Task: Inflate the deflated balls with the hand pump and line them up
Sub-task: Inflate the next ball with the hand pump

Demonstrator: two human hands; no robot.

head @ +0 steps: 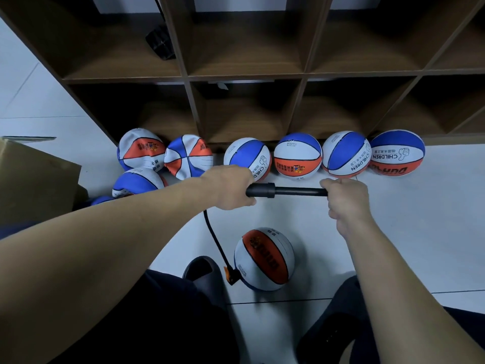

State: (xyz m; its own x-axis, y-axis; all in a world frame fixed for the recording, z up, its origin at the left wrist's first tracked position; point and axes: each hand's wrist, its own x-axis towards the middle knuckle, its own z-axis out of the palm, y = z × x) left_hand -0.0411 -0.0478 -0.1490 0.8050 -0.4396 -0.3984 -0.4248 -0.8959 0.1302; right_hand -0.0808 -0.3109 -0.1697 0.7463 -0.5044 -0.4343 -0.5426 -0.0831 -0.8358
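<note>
Both fists grip the pump point(286, 192), lying left-right: left hand point(231, 187) on barrel, right hand point(343, 198) on handle.

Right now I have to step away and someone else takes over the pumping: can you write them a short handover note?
Left hand grips the hand pump barrel; right hand grips its handle, with the rod drawn out. The hose runs down to the ball on the floor between the feet, and its orange end sits against that ball.
Done: four round balls lined up along the shelf base.
Left: finish this ball and add it to the row, then pump the wrinkled balls at the left beside the cardboard box.
</note>
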